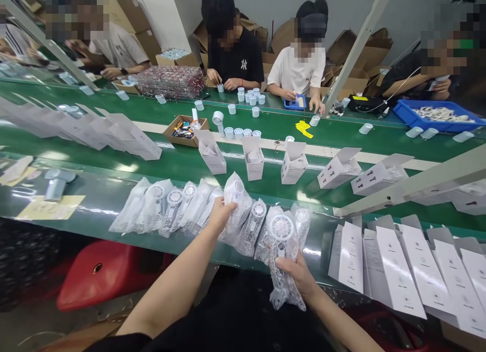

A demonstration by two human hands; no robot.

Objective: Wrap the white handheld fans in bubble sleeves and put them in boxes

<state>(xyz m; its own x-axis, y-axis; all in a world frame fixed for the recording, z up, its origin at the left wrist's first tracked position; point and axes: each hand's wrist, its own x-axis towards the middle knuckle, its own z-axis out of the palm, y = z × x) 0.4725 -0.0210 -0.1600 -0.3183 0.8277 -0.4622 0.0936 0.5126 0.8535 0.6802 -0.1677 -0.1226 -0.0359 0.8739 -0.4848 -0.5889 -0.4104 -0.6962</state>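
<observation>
"Along the near bench [96,200], what have we got in our hands?"

"Our right hand [299,276] grips a bubble-wrapped fan [281,229], round head uppermost, thumb pressed across the handle. We can't tell how the other fingers sit (they're hidden behind the wrap)."

"And our left hand [221,215]?"

"Thumb and fingers are closed on a second wrapped fan [234,187], its head above our thumb, near the middle of the row of wrapped fans [174,199]. Those lie side by side, slanted, some overlapping."

"What do we have at either end?"

"On our right, open white cartons [397,261] stand in a line, flaps up. Off to our left, an unwrapped fan [56,187] rests on yellowish paper [28,210], with a red stool [117,268] below the bench."

"And beyond the row?"

"More boxes [253,164] stand on the green belt [176,164], several with pale wrapped contents showing at the top. Past them we see a cardboard tray [183,140] of tools. Across from us, a person in a black T-shirt [239,53] has fingers at a small cup [220,88], and a person in white [299,71] works over a blue tray [291,107]."
</observation>
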